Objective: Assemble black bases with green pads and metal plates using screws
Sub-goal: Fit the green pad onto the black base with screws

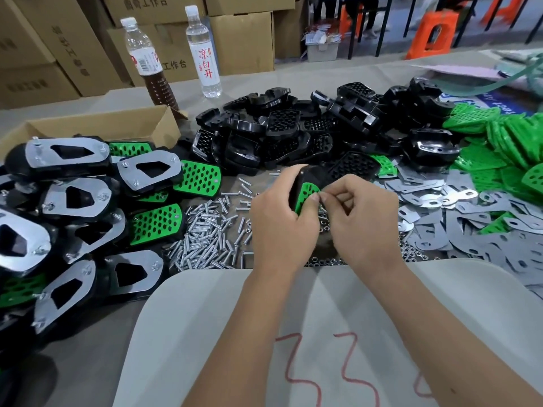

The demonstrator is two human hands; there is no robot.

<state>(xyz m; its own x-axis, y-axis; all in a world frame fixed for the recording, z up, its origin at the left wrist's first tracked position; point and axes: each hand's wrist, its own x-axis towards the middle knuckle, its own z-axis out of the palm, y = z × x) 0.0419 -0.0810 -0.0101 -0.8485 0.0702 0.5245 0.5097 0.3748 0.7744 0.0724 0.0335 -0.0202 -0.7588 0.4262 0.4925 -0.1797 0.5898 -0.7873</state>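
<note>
left hand (283, 227) grips upright black plastic base with green perforated pad (305, 193), long axis pointing away; right hand (363, 214) pinches at its pad; clear bottle (204, 51) reads "凉白开".

A black base (305, 183) with a perforated green pad (305, 195) seated in it is held tilted above the tabletop (102, 327), in the grip of the left hand (282, 227); the right hand (361, 215) pinches at the pad's edge. Below lies a loose heap of silver screws (205, 236). Behind is a pile of bare black bases (293, 133). To the right lie scattered flat metal plates (470, 230), with stacked green pads (505, 142) beyond them. On the left, finished assemblies (67, 207) are heaped, some plate side up, some showing green.
</note>
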